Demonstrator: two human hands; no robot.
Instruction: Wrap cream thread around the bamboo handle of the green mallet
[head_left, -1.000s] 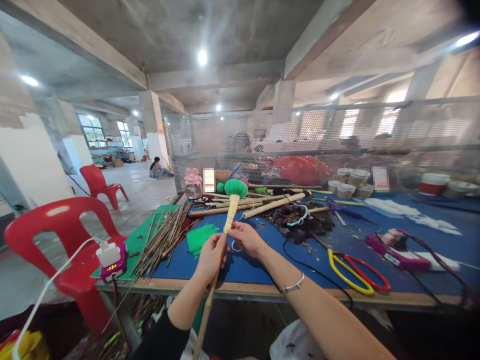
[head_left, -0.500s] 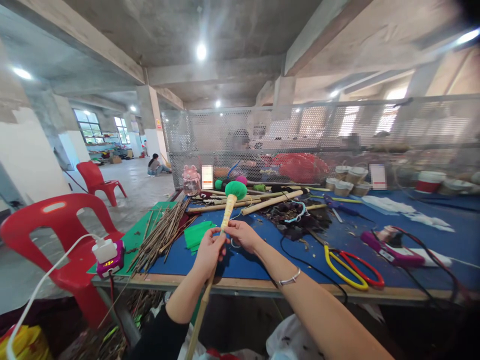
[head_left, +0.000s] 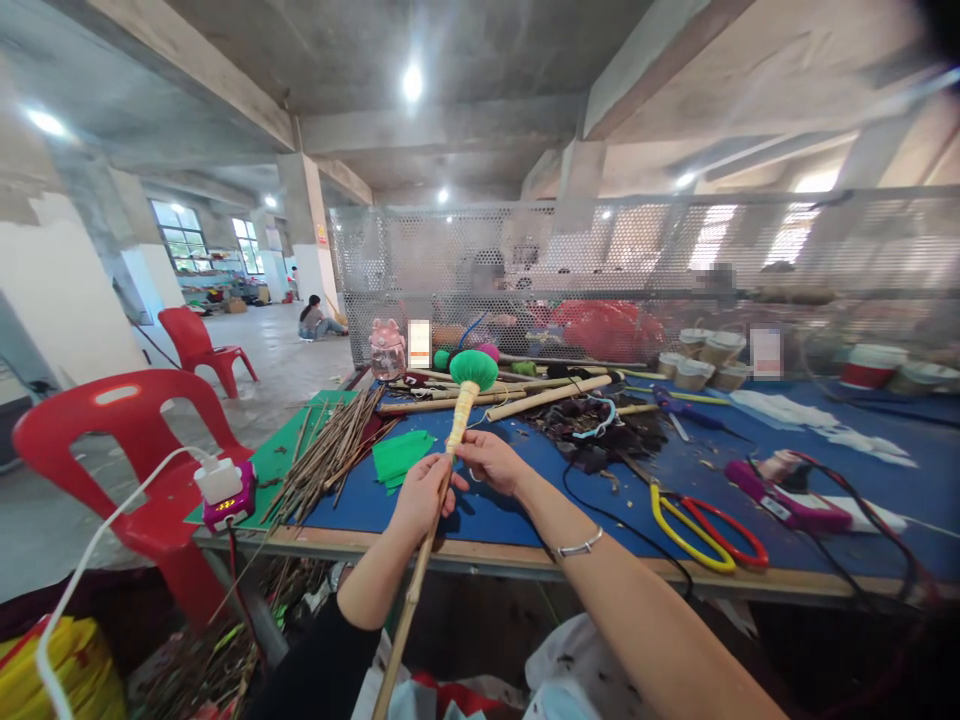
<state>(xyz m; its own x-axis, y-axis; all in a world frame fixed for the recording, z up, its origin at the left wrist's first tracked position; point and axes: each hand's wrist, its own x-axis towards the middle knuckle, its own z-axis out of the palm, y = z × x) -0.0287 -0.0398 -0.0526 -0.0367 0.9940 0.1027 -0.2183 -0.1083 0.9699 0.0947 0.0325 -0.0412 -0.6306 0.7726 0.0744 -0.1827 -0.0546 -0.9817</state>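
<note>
A bamboo stick slants up from my lap, topped by a round green head. Pale yellow wrapping covers the neck below that head. My left hand is closed around the stick just under the wrapping. Close above it, my right hand pinches the lower end of the wrapping with thumb and fingertips; any loose end between them is too small to make out. On the table just left of the hands lies a piece of green sheet.
A bundle of thin twigs lies on the left. Bamboo pieces and dark scraps sit behind my hands. Scissors with red and yellow handles, a glue gun and a purple power strip are on the right.
The green head has tipped slightly away from me. Both hands keep their hold in nearly the same place, and the whole view has shifted a little.
</note>
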